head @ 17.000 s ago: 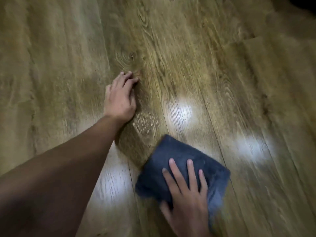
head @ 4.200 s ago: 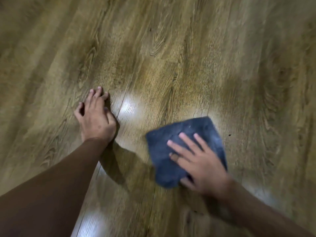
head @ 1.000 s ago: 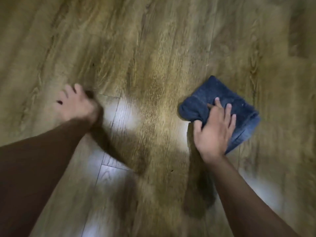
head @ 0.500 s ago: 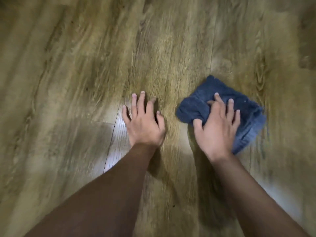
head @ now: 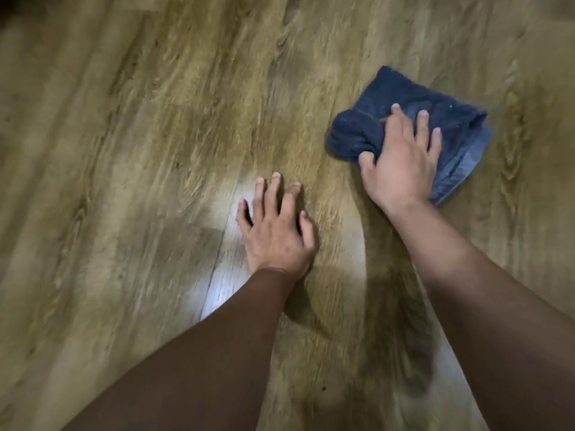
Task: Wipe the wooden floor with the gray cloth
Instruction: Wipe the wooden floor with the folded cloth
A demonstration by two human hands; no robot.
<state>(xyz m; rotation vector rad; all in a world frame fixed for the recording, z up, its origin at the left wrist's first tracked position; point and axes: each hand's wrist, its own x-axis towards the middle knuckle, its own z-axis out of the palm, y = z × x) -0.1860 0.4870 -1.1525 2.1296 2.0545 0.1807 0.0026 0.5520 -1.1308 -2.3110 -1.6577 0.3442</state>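
The whole view is filled by the wooden floor (head: 155,150), laid in long planks with a strong brown grain, and pale glare patches are seen on its surface near the wrists. A plank seam is seen running under the little-finger side of the left palm.

Two bare forearms are seen reaching in from the lower edge, each casting a dark shadow on the boards beside it.

The gray cloth (head: 404,98) is found directly under the right hand (head: 401,163), folded into a thick pad that lies flat on the floor. It appears dark bluish gray. Its bunched, rounded end is seen beyond the thumb, while its layered edges stick out past the little-finger side of the palm. The far corner of the pad extends well past the fingertips.

The right hand is laid palm-down on the cloth. Its fingers (head: 422,122) are stretched out and slightly spread over the top of the pad, and the thumb is pressed against the bunched end, so the cloth is pressed down rather than pinched.

The left hand (head: 277,231) is planted flat on the bare boards with its fingers fanned apart, nothing being held in it. It is kept clear of the cloth, nearer the body than the right hand's grip and well apart from it.
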